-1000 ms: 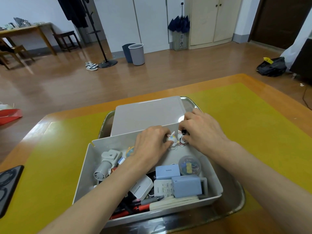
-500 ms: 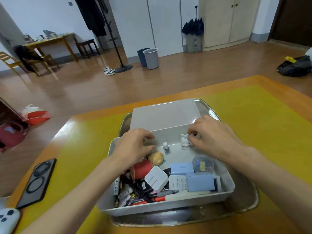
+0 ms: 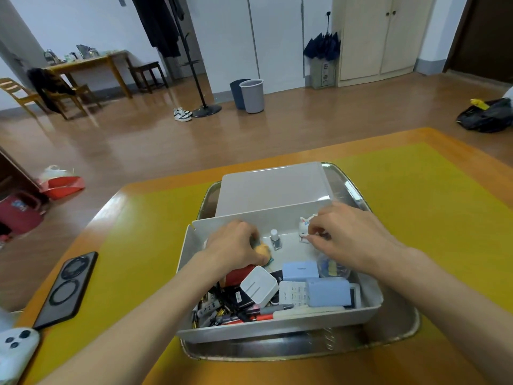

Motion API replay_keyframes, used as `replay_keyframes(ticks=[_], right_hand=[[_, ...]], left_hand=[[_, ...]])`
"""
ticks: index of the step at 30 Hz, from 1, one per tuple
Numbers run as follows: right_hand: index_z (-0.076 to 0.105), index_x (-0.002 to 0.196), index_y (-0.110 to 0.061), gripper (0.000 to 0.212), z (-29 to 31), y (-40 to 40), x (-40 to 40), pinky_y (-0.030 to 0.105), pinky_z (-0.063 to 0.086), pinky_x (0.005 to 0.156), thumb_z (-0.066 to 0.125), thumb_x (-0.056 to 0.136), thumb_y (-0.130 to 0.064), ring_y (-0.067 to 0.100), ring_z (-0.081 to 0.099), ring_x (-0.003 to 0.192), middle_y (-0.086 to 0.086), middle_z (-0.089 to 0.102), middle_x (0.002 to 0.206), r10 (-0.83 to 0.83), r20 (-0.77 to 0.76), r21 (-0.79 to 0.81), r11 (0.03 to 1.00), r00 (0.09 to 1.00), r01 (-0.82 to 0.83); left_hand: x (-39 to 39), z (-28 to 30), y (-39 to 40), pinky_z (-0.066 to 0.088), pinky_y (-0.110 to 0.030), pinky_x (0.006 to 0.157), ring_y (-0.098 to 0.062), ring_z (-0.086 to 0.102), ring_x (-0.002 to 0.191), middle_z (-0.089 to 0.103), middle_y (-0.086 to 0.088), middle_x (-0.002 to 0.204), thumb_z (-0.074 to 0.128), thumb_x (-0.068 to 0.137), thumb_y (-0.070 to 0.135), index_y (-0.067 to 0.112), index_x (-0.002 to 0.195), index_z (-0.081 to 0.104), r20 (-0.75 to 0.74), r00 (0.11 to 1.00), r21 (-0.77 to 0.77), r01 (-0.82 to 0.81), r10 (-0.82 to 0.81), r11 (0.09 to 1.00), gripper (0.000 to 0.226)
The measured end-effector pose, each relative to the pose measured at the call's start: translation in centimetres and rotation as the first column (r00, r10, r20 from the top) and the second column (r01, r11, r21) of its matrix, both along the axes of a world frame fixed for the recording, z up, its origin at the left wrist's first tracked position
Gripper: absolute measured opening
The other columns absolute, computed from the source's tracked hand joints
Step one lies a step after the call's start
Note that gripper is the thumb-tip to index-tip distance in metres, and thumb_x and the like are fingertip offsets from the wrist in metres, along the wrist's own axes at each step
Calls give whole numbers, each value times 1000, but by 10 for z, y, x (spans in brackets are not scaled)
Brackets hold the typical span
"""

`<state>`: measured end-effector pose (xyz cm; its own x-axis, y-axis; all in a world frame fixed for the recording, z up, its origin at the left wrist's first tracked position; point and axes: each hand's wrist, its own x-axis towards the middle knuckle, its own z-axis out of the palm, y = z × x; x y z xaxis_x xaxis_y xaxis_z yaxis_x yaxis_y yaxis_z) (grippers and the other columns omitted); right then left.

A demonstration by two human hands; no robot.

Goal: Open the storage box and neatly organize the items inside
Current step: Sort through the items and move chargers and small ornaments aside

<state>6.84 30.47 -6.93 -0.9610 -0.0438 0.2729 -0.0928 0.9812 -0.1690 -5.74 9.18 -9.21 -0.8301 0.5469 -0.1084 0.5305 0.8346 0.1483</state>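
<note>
The white storage box (image 3: 369, 309) stands open in a metal tray (image 3: 399, 337), its lid (image 3: 273, 187) lying flat behind it. My left hand (image 3: 236, 245) reaches into the box's far left part, fingers closed on a small orange figure (image 3: 263, 250). My right hand (image 3: 349, 237) is at the far right wall, fingertips pinching a small white cat figure (image 3: 304, 227). A small bottle with a white cap (image 3: 275, 240) stands upright between the hands. White and blue chargers (image 3: 327, 291), a red item (image 3: 238, 275), pens and batteries fill the near half.
A black phone (image 3: 66, 287) lies on the yellow mat (image 3: 416, 218) at the left. A white controller (image 3: 16, 348) sits at the lower left corner. The table's wooden edge runs behind the tray; beyond it is open floor with bins and a coat stand.
The view shifted, bringing the phone and controller into sight. My left hand moved left from the white figures to the orange figure. The small bottle now stands uncovered.
</note>
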Motion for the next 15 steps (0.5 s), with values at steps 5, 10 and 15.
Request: replay_keyframes(ticks=[5,10,15], right_hand=[[69,91,-29,24,0,2,-2,28,40,61,52,96,-44,10,52,88,-14,56,85,-9,-3,1,1000,1000,9],[71,91,-28,23,1,2,-4,27,40,59,53,96,-42,10,54,85,-12,57,85,-21,9,-11,1000,1000,21],[72,92,-29,18,2,-1,-8,28,45,61,57,95,-36,10,58,86,-13,67,91,-19,14,-83,996,1000,20]], left_hand=[[1,-2,2,53,-37,83,-20,59,100,65,10,106,81,60,62,33,111,64,6,1000,-82,27,-26,996,61],[1,-2,-1,49,-31,71,-19,60,91,62,10,93,74,64,53,33,95,60,-3,1000,20,9,-9,1000,39],[3,14,-19,46,-29,60,-7,58,76,59,17,80,75,57,53,35,84,56,64,997,215,-54,42,975,38]])
